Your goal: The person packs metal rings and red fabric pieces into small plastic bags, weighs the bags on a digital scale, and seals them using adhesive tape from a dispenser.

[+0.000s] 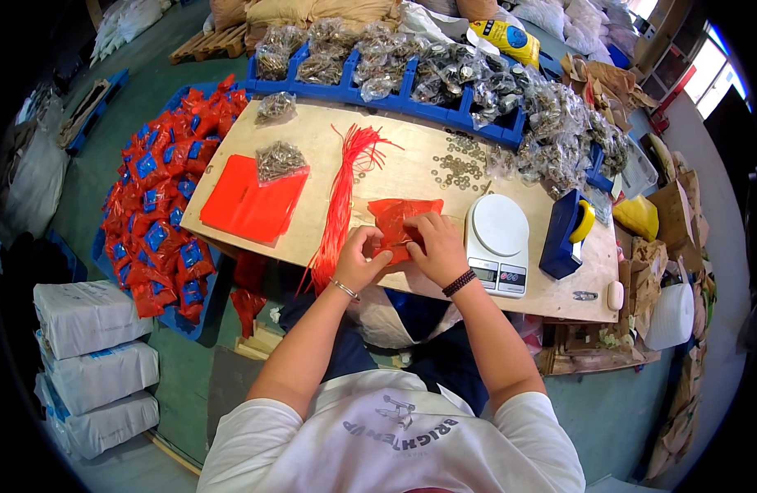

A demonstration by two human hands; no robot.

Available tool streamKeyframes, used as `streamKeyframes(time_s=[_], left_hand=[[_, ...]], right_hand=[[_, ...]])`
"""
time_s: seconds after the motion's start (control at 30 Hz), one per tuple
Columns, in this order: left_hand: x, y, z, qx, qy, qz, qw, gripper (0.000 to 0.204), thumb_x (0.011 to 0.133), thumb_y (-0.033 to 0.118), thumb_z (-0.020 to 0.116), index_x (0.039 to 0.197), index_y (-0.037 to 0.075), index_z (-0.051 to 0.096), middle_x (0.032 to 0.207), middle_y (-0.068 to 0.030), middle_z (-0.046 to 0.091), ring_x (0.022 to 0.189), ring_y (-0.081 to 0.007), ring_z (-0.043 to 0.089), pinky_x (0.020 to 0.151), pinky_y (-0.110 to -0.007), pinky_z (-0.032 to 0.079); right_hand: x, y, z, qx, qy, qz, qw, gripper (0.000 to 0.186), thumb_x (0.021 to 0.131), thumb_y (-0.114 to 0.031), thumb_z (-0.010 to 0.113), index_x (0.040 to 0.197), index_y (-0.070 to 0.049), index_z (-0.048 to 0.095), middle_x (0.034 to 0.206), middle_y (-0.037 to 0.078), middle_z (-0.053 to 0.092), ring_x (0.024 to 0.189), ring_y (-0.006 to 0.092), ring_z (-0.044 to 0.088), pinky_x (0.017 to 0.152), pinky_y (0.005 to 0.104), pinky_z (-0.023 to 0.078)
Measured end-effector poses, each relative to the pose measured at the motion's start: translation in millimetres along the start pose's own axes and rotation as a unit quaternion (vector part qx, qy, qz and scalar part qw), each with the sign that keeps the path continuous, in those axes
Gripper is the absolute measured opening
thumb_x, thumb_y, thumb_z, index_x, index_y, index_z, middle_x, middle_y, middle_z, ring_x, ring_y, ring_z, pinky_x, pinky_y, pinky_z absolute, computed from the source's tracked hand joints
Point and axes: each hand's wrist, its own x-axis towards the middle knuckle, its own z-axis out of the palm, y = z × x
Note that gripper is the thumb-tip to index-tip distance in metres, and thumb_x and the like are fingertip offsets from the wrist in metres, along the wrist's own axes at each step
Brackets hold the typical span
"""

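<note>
A red plastic bag (399, 215) lies near the table's front edge, its lower end between my two hands. The thumb and fingers of my left hand (362, 259) pinch its near left edge. My right hand (434, 245) has its fingers curled over the bag's right side. What is inside the bag is hidden. Just left of my left hand runs a bundle of red plastic ties (343, 181). A white kitchen scale (500, 230) with a round plate stands right of my right hand.
Flat red bags (245, 197) are stacked at left under a clear bag of metal parts (281, 163). Washers (460, 168) lie loose behind. Blue bins (386, 89) line the far edge. A blue tape dispenser (563, 234) stands right. Filled red bags (161, 197) heap at left.
</note>
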Motion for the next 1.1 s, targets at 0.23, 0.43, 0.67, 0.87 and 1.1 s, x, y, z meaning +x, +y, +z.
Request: streamKeyframes(time_s=[0.23,0.43,0.67,0.87,1.1], left_hand=[[-4.0,-5.1,-1.3,0.092,-0.007,0.068,0.993,0.016,0.065,0.008,0.069,0.079,0.008,0.061,0.08,-0.0064,0.051,0.082,-0.0224,0.049,0.073,-0.031,0.041],[-0.6,7.7,-3.4,0.042,0.002,0.054,0.998,0.015,0.066,0.01,0.068,0.08,0.007,0.062,0.08,-0.0061,0.053,0.081,-0.0222,0.05,0.074,-0.032,0.042],[2.6,13.3,1.0,0.058,0.02,0.032,0.998,0.016,0.067,0.014,0.068,0.078,0.005,0.06,0.076,-0.0053,0.054,0.077,-0.0204,0.05,0.069,-0.031,0.042],[3.3,18.6,5.0,0.003,-0.001,-0.082,0.997,0.015,0.068,0.017,0.068,0.073,0.006,0.06,0.069,-0.0037,0.054,0.068,-0.0189,0.05,0.063,-0.031,0.041],[3.5,10.7,3.3,0.01,-0.032,-0.081,0.996,0.012,0.072,0.011,0.066,0.072,0.003,0.057,0.07,-0.0015,0.053,0.063,-0.0106,0.047,0.06,-0.025,0.039]], right_hand=[[-12.1,2.2,-3.0,0.024,0.032,-0.047,0.998,0.025,0.07,-0.008,0.059,0.095,-0.01,0.056,0.101,0.007,0.055,0.093,0.0258,0.052,0.081,0.0378,0.039],[-34.9,6.2,-22.0,0.015,0.084,-0.029,0.996,0.033,0.067,-0.005,0.063,0.099,-0.007,0.056,0.105,0.012,0.054,0.1,0.0311,0.049,0.087,0.0405,0.037],[-84.2,90.6,-96.2,-0.138,0.164,0.062,0.975,0.026,0.066,-0.004,0.061,0.091,-0.006,0.058,0.102,0.012,0.056,0.097,0.0308,0.05,0.086,0.0402,0.038],[-130.6,186.5,-163.3,-0.208,0.214,0.255,0.92,0.021,0.076,-0.014,0.06,0.093,-0.003,0.058,0.091,0.013,0.057,0.088,0.027,0.052,0.079,0.0353,0.041],[-132.2,207.7,-179.6,0.178,0.145,0.536,0.812,0.02,0.082,-0.026,0.056,0.095,-0.011,0.057,0.073,-0.003,0.051,0.053,0.0047,0.044,0.039,0.0187,0.03]])
